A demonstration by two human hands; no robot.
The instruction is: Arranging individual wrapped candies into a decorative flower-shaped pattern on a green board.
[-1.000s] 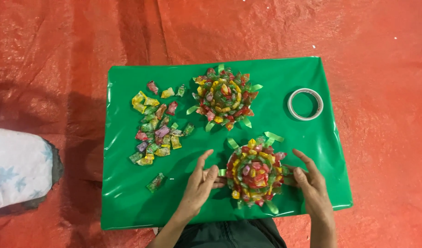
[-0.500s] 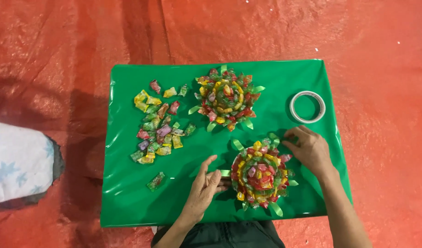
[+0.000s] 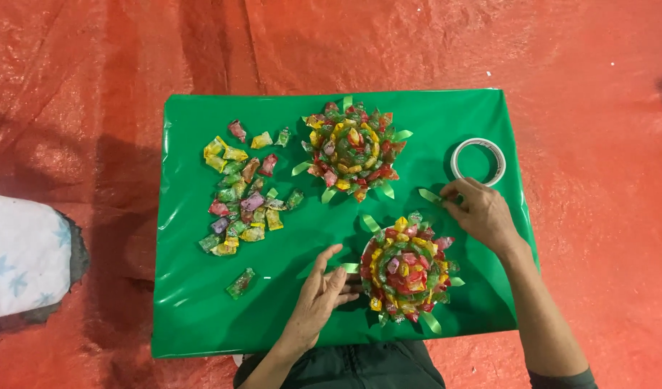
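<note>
My left hand [image 3: 318, 292] lay flat on the green sheet [image 3: 201, 317] near its front edge, fingers spread and holding nothing, the fingertips touching the left rim of the near candy rosette [image 3: 406, 268]. That rosette sat toward the front right of the sheet: a round dome of wrapped sweets in red, yellow and green, with green ribbon loops radiating outward all round. Being circular, it had no long axis; its top faced up.

My right hand [image 3: 482, 210] rested just beyond the rosette's right rear side, fingers pinched narrow on a green ribbon strip [image 3: 430, 195], whose long axis ran roughly left to right and slightly toward the rear.

A white tape roll [image 3: 478, 161] lay flat near the right edge, just behind that hand. A second rosette [image 3: 352, 150] of the same make sat near the rear edge at centre. Loose wrapped sweets [image 3: 243, 191] in clear coloured wrappers lay heaped on the left half, one stray sweet [image 3: 240, 282] apart toward the front. The sheet lay on a red tarpaulin [image 3: 93, 86]; a white patterned cloth [image 3: 21, 259] lay well to the left.
</note>
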